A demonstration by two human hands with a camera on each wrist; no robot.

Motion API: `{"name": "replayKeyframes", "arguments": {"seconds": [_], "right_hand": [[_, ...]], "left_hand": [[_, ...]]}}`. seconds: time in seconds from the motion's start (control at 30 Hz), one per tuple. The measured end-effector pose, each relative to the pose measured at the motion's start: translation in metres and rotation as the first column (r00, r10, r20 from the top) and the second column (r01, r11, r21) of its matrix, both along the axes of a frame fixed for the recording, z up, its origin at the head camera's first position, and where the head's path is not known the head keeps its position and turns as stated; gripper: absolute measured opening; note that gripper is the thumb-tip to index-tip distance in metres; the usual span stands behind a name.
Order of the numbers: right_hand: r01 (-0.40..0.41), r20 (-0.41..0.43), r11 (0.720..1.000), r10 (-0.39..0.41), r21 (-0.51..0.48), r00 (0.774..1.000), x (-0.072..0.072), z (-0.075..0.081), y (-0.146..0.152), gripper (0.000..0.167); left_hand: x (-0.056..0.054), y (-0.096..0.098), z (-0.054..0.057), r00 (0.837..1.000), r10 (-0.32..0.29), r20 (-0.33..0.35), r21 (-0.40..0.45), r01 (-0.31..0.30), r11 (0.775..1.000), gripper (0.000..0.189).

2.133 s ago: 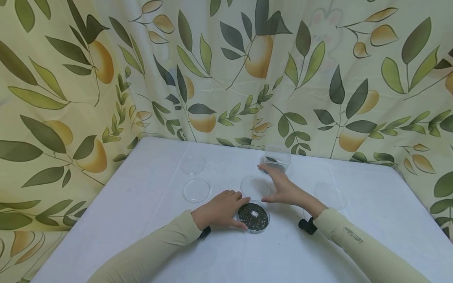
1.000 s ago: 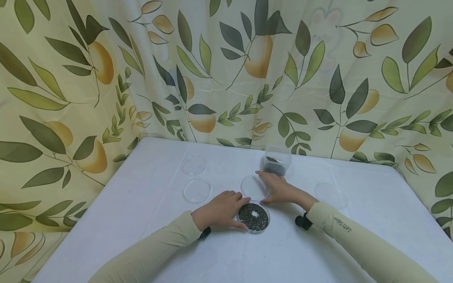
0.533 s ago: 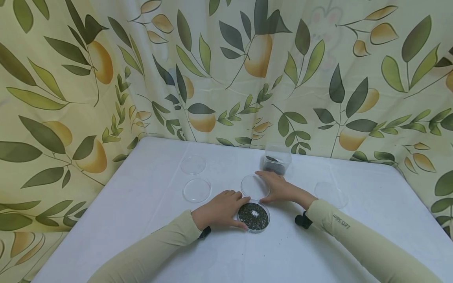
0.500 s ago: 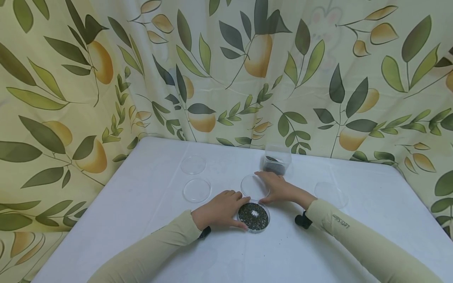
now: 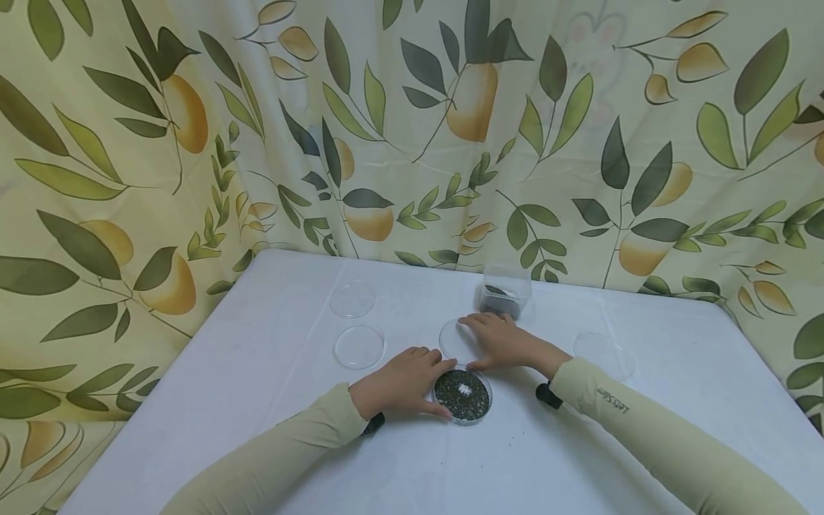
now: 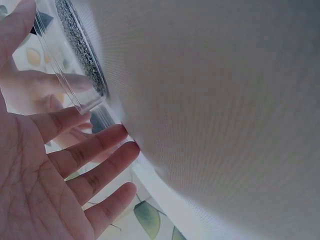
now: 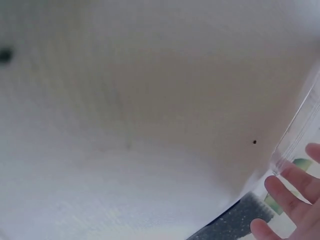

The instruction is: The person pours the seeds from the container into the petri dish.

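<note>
A round petri dish (image 5: 461, 404) holds dark, soil-like grains with a small white patch in the middle. My left hand (image 5: 407, 379) grips its left side between thumb and index finger; the other fingers (image 6: 107, 170) are spread in the left wrist view. Just behind it lies a clear petri dish (image 5: 453, 345) with nothing in it. My right hand (image 5: 505, 343) spans this dish from the right, thumb at its near edge and fingers at the far edge. In the right wrist view, a fingertip touches the dish wall (image 7: 295, 130).
A clear square box (image 5: 505, 297) partly filled with dark grains stands behind my right hand. Two clear round dishes (image 5: 358, 347) lie to the left. A faint clear lid (image 5: 603, 355) lies on the right. A few dark specks dot the white tablecloth (image 5: 502, 465). A patterned curtain (image 5: 412, 143) hangs behind.
My right hand has come down and left from near the square box onto the clear dish, and now covers more of it. My left hand and the filled dish have stayed put.
</note>
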State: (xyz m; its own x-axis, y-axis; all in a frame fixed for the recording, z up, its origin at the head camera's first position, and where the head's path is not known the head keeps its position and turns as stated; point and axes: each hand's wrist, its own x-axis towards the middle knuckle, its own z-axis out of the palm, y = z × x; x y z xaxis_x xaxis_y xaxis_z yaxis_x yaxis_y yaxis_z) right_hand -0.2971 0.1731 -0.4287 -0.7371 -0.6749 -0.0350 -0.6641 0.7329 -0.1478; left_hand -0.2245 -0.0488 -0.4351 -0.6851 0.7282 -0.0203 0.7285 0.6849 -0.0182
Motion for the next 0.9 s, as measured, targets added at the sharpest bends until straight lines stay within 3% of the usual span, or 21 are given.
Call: {"name": "replayKeyframes", "arguments": {"seconds": [0.23,0.47,0.9], "right_hand": [[-0.020,-0.088,1.000,0.020,0.007,0.996,0.004,0.004,0.002,0.092],[-0.056,-0.222,0.998,0.064,0.040,0.973,0.009,0.010,0.008,0.094],[-0.072,-0.252,0.995,0.089,0.075,0.964,0.022,0.025,0.021,0.096]], "left_hand": [[0.001,0.000,0.001,1.000,-0.003,0.007,-0.003,0.003,1.000,0.086],[-0.001,0.000,-0.001,1.000,-0.003,-0.003,-0.005,0.003,1.000,0.086],[-0.002,-0.001,-0.004,1.000,-0.006,-0.006,0.006,0.006,1.000,0.086]]}}
